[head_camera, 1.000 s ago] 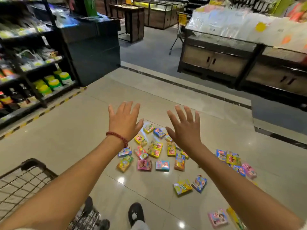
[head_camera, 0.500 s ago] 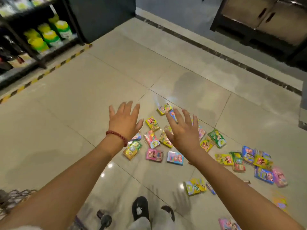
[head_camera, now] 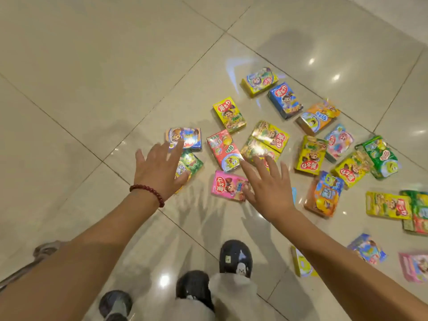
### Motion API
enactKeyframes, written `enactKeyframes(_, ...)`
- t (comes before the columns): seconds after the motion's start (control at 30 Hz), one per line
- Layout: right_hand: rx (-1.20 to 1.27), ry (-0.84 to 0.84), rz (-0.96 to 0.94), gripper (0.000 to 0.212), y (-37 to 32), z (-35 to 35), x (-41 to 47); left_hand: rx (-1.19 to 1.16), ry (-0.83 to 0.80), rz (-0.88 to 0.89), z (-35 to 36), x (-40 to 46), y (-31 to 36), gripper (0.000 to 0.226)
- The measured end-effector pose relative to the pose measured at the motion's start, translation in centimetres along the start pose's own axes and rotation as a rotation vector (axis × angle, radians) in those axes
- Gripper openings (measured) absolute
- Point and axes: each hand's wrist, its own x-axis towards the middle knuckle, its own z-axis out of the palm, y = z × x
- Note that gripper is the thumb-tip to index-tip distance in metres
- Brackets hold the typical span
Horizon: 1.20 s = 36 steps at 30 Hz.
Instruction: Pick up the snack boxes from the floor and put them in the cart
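- Nearest to me, my two dark shoes [head_camera: 235, 257] stand on the glossy tiled floor [head_camera: 92, 77], and at the near left edge a grey wheel [head_camera: 45, 249] pokes in; I take it for part of the cart, though the basket itself is out of view.
- Near right, a few snack boxes lie apart from the rest: a yellow one [head_camera: 301, 264] just beside my right forearm, a blue one [head_camera: 367, 249] and a pink one [head_camera: 414, 266] at the right edge.
- Further out, my left hand [head_camera: 159, 169], with a red bead bracelet [head_camera: 148, 193] at the wrist, is spread flat with straight fingers over a green box [head_camera: 193, 162] and reaches toward a blue-and-white box [head_camera: 187, 137]. It grips nothing.
- My right hand [head_camera: 266, 188] is likewise splayed and holding nothing, above the edge of a pink box [head_camera: 225, 185], fingertips near a red box [head_camera: 223, 150].
- Beyond the hands, the main scatter of boxes spreads to the far right: yellow [head_camera: 229, 114], gold [head_camera: 271, 135], blue [head_camera: 284, 99], orange [head_camera: 318, 117], green [head_camera: 379, 156], all flat on the floor.
- As I judge it, I am at the reach, before any first grasp; nothing has gone to the cart.
- Next I would lower both hands, curl fingers round the nearest boxes, the green on the left and the pink on the right, then turn near left to the cart.
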Motion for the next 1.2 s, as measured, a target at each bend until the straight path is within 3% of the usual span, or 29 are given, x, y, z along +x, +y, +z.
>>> enactKeyframes(0.27, 0.054, -0.255, -0.049, 0.118, 0.2, 18.4, 4.5, 0.059, -0.086, 0.023, 17.9, 7.7, -2.3, 0.115)
enactKeyframes(0.4, 0.108, -0.328, -0.066, 0.122, 0.3, 23.0, 5.4, -0.002, -0.182, -0.077, 23.2, 10.1, -3.8, 0.14)
enactKeyframes(0.5, 0.158, -0.273, -0.083, 0.125, 0.6, 24.0, 5.4, -0.136, -0.281, -0.142, 25.0, 10.5, -4.1, 0.146)
enactKeyframes(0.67, 0.107, -0.421, -0.092, 0.105, 0.9, 23.0, 5.6, -0.207, -0.313, -0.221, 25.6, 9.7, -3.7, 0.149)
enactKeyframes(0.9, 0.127, -0.424, -0.06, 0.104, 0.9, 23.1, 5.4, -0.509, -0.301, -0.349, 26.4, 8.7, -4.4, 0.146)
enactKeyframes(1.03, 0.143, -0.416, -0.05, 0.1, 0.8, 23.1, 5.4, -0.634, -0.272, -0.359, 26.7, 8.0, -3.8, 0.131)
enactKeyframes(1.2, 0.278, -0.403, -0.096, 0.081, 1.2, 22.9, 4.5, -0.829, -0.181, -0.284, 26.4, 6.4, -2.4, 0.118)
